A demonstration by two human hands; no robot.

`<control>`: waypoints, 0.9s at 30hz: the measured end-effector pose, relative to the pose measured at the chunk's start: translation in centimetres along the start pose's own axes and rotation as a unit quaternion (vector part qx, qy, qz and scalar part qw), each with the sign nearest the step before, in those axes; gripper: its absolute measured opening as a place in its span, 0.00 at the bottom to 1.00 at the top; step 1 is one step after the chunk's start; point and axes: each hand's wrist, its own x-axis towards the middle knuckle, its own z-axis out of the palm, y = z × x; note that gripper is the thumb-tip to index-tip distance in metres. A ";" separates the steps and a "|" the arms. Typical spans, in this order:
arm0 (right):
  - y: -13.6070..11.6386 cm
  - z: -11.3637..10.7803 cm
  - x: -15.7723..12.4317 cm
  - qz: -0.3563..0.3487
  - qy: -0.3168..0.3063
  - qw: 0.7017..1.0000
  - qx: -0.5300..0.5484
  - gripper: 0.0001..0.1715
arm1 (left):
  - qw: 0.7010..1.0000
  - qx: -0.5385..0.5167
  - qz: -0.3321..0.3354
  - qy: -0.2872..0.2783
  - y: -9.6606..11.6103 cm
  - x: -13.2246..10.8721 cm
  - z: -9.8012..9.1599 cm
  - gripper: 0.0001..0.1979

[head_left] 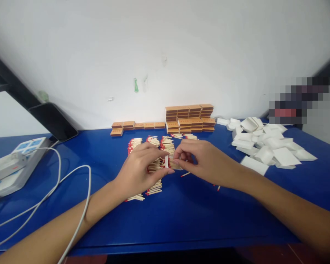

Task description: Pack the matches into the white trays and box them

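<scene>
L hand (137,167) grips a white tray (166,161) off its R side, btwn thumb & fingers; visible edge runs approx. fore-aft. R hand (202,157), curled, is just R of it (can't tell if gripping). Matchboxes (189,124) farther back, nr wall (222,73).

Wall: the plain white wall (222,51) across 12 o'clock takes soft, fairly even light; the source is out of view.
Tabletop: a soft-edged shadow darkens the smooth blue tabletop (203,220) at 6 o'clock, below the hands.
Matches: the red-tipped, pale wooden matchsticks (154,190) near centre smear in fine detail.
Matchboxes: print on the orange-brown cardboard matchboxes (189,122) toward 2 o'clock is unreadable.
Edges: wide-angle stretch at 4 and 8 o'clock; coarse pixelation between 2 and 3.
</scene>
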 end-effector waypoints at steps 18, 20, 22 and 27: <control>1.8 -2.4 0.5 0.067 -0.253 0.961 -0.085 0.08 | 0.998 0.057 -0.017 0.023 -1.2 0.1 -0.7 0.17; 1.7 -2.4 0.4 0.082 -0.266 0.958 -0.071 0.06 | 0.998 0.059 -0.013 0.022 -1.1 0.1 -0.7 0.17; 1.6 -2.4 0.3 0.092 -0.276 0.955 -0.061 0.06 | 0.998 0.060 -0.014 0.020 -1.1 0.1 -0.7 0.18; 1.8 -2.8 0.1 0.075 -0.261 0.961 -0.047 0.10 | 0.998 0.064 -0.016 0.012 -1.4 -0.1 -0.5 0.18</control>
